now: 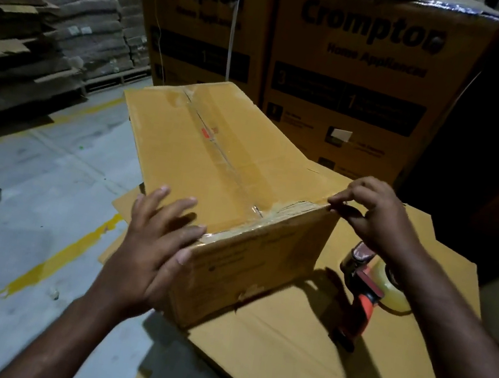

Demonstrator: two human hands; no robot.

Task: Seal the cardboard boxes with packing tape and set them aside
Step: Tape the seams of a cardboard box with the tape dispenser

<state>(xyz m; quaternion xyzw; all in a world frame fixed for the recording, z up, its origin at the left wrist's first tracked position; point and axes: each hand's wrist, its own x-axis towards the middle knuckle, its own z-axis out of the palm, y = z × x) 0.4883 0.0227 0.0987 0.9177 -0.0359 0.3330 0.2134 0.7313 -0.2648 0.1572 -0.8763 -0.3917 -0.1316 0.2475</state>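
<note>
The left hand lies flat with its fingers spread, pressed against the near left corner of the cardboard box. The right hand has its fingers curled and pinches the box's near right top corner; whether it has the cardboard itself or a tape end there I cannot tell. The box sits tilted between the two hands on a flat cardboard sheet, its flaps closed. A strip of clear tape runs the length of the centre seam, and more tape, wrinkled, crosses the near top edge. The sealing of this box therefore looks nearly or wholly finished. The tape dispenser lies on the sheet just right of the box, under the right forearm and in neither hand, which fits that reading. What seems left is smoothing the last corner and setting the box aside. Behind stand large printed cartons, and stacks of flattened cardboard rise at the left beside the yellow-lined floor.
</note>
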